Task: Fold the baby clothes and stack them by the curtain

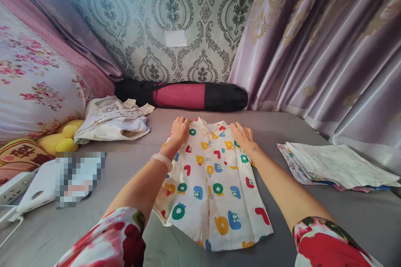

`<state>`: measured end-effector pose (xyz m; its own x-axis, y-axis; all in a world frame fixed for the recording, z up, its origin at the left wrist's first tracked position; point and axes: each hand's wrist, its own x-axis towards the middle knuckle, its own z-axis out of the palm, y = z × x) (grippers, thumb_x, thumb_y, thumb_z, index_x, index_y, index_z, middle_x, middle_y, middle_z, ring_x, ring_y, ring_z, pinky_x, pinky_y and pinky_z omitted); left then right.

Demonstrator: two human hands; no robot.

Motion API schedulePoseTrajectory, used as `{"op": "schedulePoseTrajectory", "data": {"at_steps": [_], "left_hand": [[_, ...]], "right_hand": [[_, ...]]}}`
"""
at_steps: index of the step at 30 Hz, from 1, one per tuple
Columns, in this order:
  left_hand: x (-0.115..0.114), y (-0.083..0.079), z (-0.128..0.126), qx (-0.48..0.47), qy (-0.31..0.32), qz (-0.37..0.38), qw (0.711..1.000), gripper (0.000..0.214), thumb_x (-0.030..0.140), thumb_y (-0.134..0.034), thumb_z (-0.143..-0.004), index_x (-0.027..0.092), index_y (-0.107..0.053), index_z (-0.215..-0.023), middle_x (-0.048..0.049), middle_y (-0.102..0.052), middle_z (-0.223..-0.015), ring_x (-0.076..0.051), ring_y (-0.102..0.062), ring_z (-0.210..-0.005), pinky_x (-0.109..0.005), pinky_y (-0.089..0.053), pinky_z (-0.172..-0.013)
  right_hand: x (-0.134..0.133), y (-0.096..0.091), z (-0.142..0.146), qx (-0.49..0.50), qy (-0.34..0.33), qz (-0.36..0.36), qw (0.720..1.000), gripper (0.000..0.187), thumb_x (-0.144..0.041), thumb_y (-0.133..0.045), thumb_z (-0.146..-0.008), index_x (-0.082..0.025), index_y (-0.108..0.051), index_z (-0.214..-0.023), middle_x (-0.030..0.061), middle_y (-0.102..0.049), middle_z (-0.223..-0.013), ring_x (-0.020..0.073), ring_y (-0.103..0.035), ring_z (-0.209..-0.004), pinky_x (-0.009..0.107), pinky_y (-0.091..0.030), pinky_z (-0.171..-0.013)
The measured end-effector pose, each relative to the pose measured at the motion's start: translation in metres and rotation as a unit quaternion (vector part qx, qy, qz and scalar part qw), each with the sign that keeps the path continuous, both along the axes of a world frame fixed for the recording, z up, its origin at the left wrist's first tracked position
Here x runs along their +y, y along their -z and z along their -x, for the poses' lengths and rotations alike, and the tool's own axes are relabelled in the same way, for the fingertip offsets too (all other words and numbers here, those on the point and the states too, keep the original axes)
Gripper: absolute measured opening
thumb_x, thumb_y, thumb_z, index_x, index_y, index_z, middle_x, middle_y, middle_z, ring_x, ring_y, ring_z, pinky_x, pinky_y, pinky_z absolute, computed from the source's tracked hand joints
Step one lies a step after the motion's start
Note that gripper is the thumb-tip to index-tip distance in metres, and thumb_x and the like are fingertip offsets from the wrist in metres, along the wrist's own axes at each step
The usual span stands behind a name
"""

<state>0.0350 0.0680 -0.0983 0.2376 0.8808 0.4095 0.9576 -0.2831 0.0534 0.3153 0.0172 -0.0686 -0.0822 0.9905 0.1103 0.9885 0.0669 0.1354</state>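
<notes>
A small white button-up shirt point(203, 183) lies spread front up on the grey bed sheet, its collar pointing away from me. Colourful letters and little animal shapes cover it. My left hand point(180, 130), with a pale bangle on its wrist, is closed on the shirt's left shoulder as I see it. On the opposite shoulder, my right hand point(242, 134) grips the cloth with curled fingers. Both fingertips are partly hidden behind the knuckles. The sleeves are mostly covered by my hands and forearms.
Folded clothes point(341, 164) are stacked at the right, and a loose pile of pale clothes point(112, 121) lies at the left. A black and pink rolled bag point(180, 95) rests along the wall. Yellow plush toys, a power strip point(17, 187) and a blurred-out object line the left side.
</notes>
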Motion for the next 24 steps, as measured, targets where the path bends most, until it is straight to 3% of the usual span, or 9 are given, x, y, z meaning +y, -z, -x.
{"op": "schedulePoseTrajectory", "data": {"at_steps": [10, 16, 24], "left_hand": [[0.039, 0.005, -0.011, 0.007, -0.016, 0.007, 1.000, 0.035, 0.016, -0.032, -0.093, 0.019, -0.061, -0.112, -0.0159, -0.059, -0.110, -0.030, -0.050, -0.103, -0.041, -0.036, -0.084], [0.052, 0.011, -0.012, -0.006, -0.026, 0.156, 0.987, 0.032, 0.021, -0.036, -0.093, 0.016, -0.063, -0.109, -0.0166, -0.063, -0.115, -0.031, -0.055, -0.110, -0.043, -0.035, -0.091], [0.072, 0.006, -0.028, -0.068, -0.039, 0.225, 0.971, 0.034, 0.031, -0.036, -0.095, 0.018, -0.068, -0.098, -0.0142, -0.067, -0.115, -0.030, -0.059, -0.113, -0.046, -0.037, -0.096]], "right_hand": [[0.049, 0.014, -0.005, -0.012, -0.014, -0.006, 1.000, 0.038, -0.009, -0.026, -0.094, -0.018, -0.057, -0.115, 0.0157, -0.061, -0.117, 0.0243, -0.058, -0.105, 0.033, -0.035, -0.084], [0.060, 0.025, -0.005, 0.012, -0.030, 0.010, 0.999, 0.037, -0.011, -0.029, -0.095, -0.017, -0.063, -0.107, 0.0142, -0.063, -0.114, 0.0233, -0.058, -0.104, 0.035, -0.032, -0.092], [0.087, 0.027, 0.010, 0.167, 0.039, 0.076, 0.982, 0.035, -0.030, -0.033, -0.099, -0.022, -0.066, -0.106, 0.0096, -0.067, -0.114, 0.0239, -0.057, -0.108, 0.034, -0.036, -0.086]]}}
